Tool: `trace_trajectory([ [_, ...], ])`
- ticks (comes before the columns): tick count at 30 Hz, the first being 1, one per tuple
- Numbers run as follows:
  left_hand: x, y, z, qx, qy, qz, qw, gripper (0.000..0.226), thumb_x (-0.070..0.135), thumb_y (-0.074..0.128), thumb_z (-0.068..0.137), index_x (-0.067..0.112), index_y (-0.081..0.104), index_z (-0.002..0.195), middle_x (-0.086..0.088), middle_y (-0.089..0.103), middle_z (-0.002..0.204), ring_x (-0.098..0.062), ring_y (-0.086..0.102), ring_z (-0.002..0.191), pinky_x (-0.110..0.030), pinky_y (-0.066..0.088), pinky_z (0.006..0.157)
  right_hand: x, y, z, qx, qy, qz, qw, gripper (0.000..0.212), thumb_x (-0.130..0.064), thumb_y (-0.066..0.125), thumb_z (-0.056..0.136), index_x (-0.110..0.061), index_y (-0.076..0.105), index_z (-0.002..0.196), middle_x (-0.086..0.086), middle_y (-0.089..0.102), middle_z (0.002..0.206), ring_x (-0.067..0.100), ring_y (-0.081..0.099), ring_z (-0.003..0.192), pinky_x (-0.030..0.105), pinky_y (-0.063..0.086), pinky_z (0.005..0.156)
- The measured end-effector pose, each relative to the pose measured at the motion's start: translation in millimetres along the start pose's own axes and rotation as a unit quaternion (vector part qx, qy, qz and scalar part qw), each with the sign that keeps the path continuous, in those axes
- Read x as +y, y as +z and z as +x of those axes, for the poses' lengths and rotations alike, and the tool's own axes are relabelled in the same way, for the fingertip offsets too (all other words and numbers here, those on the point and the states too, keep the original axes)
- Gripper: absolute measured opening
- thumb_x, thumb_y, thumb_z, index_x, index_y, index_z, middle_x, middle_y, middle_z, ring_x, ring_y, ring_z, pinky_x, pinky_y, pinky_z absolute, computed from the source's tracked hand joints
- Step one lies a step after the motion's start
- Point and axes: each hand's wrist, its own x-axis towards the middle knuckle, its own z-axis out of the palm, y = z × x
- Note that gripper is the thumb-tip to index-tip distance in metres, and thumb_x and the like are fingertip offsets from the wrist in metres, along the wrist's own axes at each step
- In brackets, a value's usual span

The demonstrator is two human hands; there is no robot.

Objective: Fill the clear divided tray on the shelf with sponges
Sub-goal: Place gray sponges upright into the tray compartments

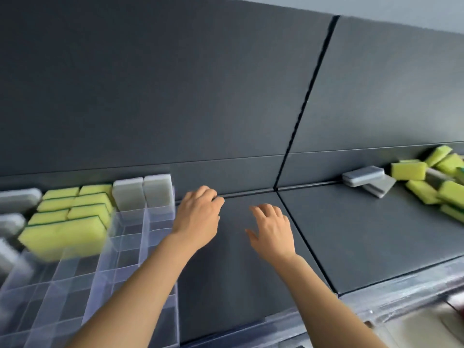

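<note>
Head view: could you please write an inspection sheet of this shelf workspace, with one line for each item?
Surface: dark grey flat shelf, two panels meeting at a seam.
Job's things: clear divided plastic tray at left; its rear compartments hold yellow-and-green sponges and grey sponges, and the nearer compartments look empty. A loose pile of yellow and grey sponges lies at far right.
Clutter: nothing seen.
Hands: left hand beside the tray's right wall, right hand over bare shelf; both empty, fingers relaxed.
Cables: nothing seen.
Surroundings: dark grey back wall panels; clear strip along the shelf's front edge; the area below it is too blurred to tell.
</note>
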Motion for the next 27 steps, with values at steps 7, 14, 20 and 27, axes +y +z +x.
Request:
trace_trajectory([
  [7, 107, 25, 21, -0.068, 0.036, -0.010, 0.997, 0.022, 0.017, 0.064, 0.081, 0.018, 0.062, 0.103, 0.002, 0.060, 0.105, -0.022, 0.053, 0.103, -0.033, 0.045, 0.084, 106, -39, -57, -0.029, 0.064, -0.029, 0.997, 0.037, -0.031, 0.058, 0.086, -0.018, 0.054, 0.121, 0.001, 0.054, 0.122, 0.026, 0.045, 0.116, 0.034, 0.035, 0.092],
  [14, 217, 37, 44, -0.084, 0.058, -0.020, 0.995, 0.024, 0.016, 0.058, 0.085, 0.019, 0.060, 0.109, 0.003, 0.058, 0.110, -0.020, 0.051, 0.108, -0.031, 0.044, 0.087, 206, -75, -103, -0.046, 0.110, -0.034, 0.992, 0.041, -0.032, 0.054, 0.088, -0.021, 0.048, 0.127, 0.000, 0.049, 0.130, 0.023, 0.039, 0.123, 0.033, 0.032, 0.098],
  [20, 296, 45, 69, -0.083, 0.069, -0.046, 0.993, 0.027, 0.016, 0.056, 0.088, 0.019, 0.058, 0.115, 0.003, 0.057, 0.114, -0.018, 0.049, 0.110, -0.030, 0.042, 0.088, 277, -101, -124, -0.037, 0.142, -0.036, 0.989, 0.042, -0.035, 0.055, 0.090, -0.021, 0.048, 0.129, 0.000, 0.048, 0.131, 0.023, 0.037, 0.126, 0.034, 0.031, 0.101],
  [27, 368, 59, 119, -0.078, 0.118, -0.070, 0.988, 0.027, 0.017, 0.054, 0.090, 0.020, 0.056, 0.117, 0.003, 0.055, 0.117, -0.017, 0.047, 0.111, -0.028, 0.040, 0.089, 352, -117, -125, -0.027, 0.199, -0.030, 0.979, 0.046, -0.036, 0.056, 0.089, -0.022, 0.048, 0.132, 0.002, 0.049, 0.131, 0.025, 0.037, 0.127, 0.036, 0.032, 0.102],
])
